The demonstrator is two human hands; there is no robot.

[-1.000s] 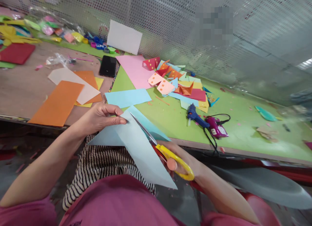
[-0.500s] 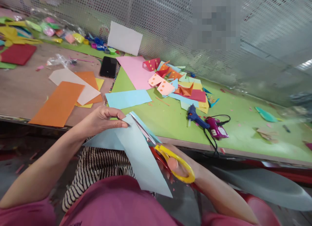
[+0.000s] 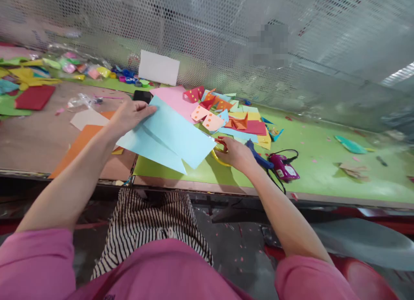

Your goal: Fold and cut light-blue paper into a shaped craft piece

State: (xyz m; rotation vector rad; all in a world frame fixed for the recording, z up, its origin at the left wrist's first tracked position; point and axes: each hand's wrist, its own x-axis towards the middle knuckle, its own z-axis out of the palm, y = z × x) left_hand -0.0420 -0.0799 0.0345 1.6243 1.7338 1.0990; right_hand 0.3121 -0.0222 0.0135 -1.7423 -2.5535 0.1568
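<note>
From where I stand, the person's left grip (image 3: 137, 114) has the light-blue paper (image 3: 181, 129) pinched at its upper left corner, holding it over the near edge of the counter (image 3: 323, 177), with 2 long flaps spread apart at the lower end. The right grip (image 3: 236, 152) is closed around the yellow and red scissors (image 3: 220, 160) at the paper's right end, their blades mostly hidden. Just beside that grip lies the blue glue gun (image 3: 261, 158), and the black phone (image 3: 142, 96) sits behind the left one.
</note>
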